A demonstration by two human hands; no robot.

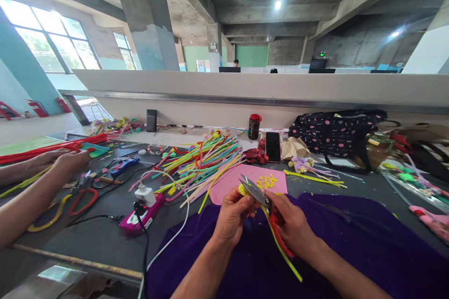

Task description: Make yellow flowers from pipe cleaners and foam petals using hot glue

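My right hand (293, 225) is closed around red-handled scissors (258, 192), whose blades point up and left and stand slightly apart. Between the fingertips of my left hand (229, 218) is a small yellow fuzzy piece, pinched close to the blades; it looks like pipe cleaner. A long yellow pipe cleaner (286, 258) hangs from between my hands toward the lower right. Just beyond them, short yellow clippings (267, 181) lie scattered on a pink sheet (224, 184). Dark purple cloth (252, 268) spreads beneath my wrists.
A pile of coloured pipe cleaners (206, 152) lies ahead-left. A magenta power strip (142, 215) with cables sits left. Another person's hands (66, 163) work at far left, near loose scissors (82, 202). Behind stand a bottle (254, 127), a phone (272, 146) and a patterned bag (336, 133).
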